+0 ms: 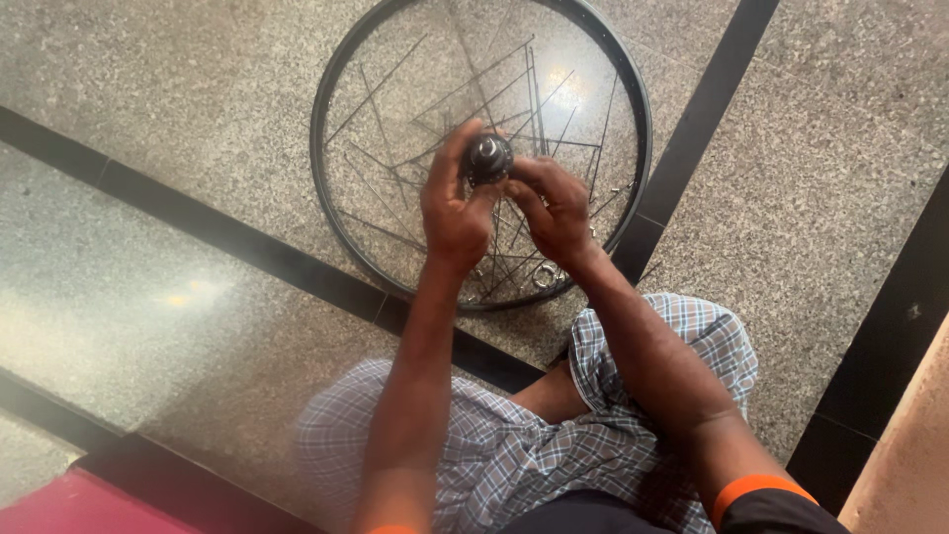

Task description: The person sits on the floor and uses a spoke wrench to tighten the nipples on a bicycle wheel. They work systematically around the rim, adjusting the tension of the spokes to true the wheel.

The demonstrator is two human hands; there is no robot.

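Observation:
A black bicycle wheel rim (pixel 326 188) lies flat on the polished stone floor, its thin spokes (pixel 395 173) loose and crossing at odd angles. At the middle is a dark round hub (pixel 488 156). My left hand (pixel 453 203) grips the hub from the left, thumb up beside it. My right hand (pixel 554 210) closes on it from the right and below, fingertips pinching at the hub's edge where the spokes meet it.
Grey speckled floor (pixel 198 89) with black inlay strips (pixel 208 227) running diagonally. My checked shorts (pixel 514 445) and knees fill the bottom centre. A small metal ring (pixel 545 278) lies inside the rim near me. A red mat edge (pixel 59 504) sits bottom left.

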